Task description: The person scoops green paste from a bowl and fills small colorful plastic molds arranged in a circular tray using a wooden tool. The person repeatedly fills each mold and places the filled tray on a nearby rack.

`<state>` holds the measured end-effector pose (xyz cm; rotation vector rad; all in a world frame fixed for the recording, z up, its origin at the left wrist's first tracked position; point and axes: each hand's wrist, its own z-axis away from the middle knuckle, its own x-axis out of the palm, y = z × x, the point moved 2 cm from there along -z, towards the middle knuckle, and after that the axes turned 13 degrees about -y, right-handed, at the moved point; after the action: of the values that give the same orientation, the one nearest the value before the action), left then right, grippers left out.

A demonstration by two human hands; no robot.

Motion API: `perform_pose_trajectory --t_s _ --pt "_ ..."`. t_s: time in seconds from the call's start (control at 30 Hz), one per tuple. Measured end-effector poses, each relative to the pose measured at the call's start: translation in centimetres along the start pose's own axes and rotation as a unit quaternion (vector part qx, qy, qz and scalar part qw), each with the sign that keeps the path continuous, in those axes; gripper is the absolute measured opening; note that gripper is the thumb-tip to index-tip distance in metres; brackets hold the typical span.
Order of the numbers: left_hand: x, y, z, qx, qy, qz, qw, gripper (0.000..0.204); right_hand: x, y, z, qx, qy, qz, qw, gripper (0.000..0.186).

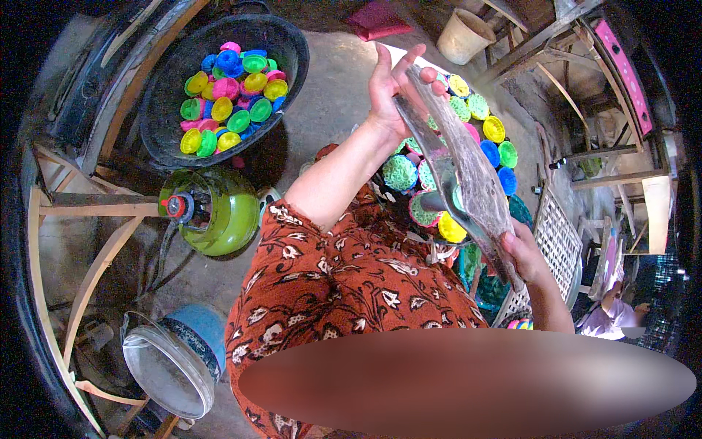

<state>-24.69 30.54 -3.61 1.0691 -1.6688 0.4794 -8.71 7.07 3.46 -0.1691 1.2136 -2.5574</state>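
A worn, grey, round lid (pixel 468 164) is held up tilted and seen almost edge-on, with what looks like a dark knob on its face. At its upper end, my left hand (pixel 395 95) grips the rim, some fingers reaching behind it. My right hand (pixel 523 256) is closed on the lower rim, thumb along the edge. Partly hidden behind the lid stand several small plastic moulds. Some hold a pale green, speckled filling (pixel 401 173); a yellow mould (pixel 451 228) and a blue mould (pixel 489 153) sit near them.
A black basin (pixel 150 132) of colourful moulds stands at the far left, above a green gas cylinder (pixel 238 208). Lower left is a clear-rimmed bucket (pixel 172 369). A white lattice crate (pixel 559 230) stands right, a pale bucket (pixel 466 36) far back. Another person (pixel 610 318) sits at far right.
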Motion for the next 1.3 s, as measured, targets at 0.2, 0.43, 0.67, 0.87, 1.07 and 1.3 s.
perform_pose_trajectory --t_s 0.2,0.43,0.67,0.87,1.07,1.3 --pt "0.6 -1.5 1.0 -0.051 0.048 0.002 0.998 0.069 -0.2 1.2 1.7 -0.003 0.019 0.0 1.0 0.081" --pt "4.4 -0.6 -2.5 -0.021 -0.081 -0.026 0.996 0.076 -0.8 1.4 2.9 -0.078 -0.027 -0.055 0.995 0.092" --pt "2.7 -4.3 -7.1 -0.118 -0.158 0.148 0.969 0.076 -5.6 2.0 2.6 -0.025 0.011 -0.102 0.994 0.071" --pt "-0.9 -6.7 -5.7 -0.102 0.006 0.046 0.994 0.065 -7.6 4.0 1.5 0.019 0.012 -0.088 0.996 0.064" --pt "-1.8 -5.0 -4.2 -0.084 0.06 0.027 0.994 0.061 -5.8 2.9 0.9 0.071 0.04 -0.067 0.994 0.064" --pt "-2.3 -3.1 -5.1 -0.038 0.093 0.037 0.994 0.055 -4.8 0.4 -1.1 0.041 0.106 0.029 0.993 0.061"
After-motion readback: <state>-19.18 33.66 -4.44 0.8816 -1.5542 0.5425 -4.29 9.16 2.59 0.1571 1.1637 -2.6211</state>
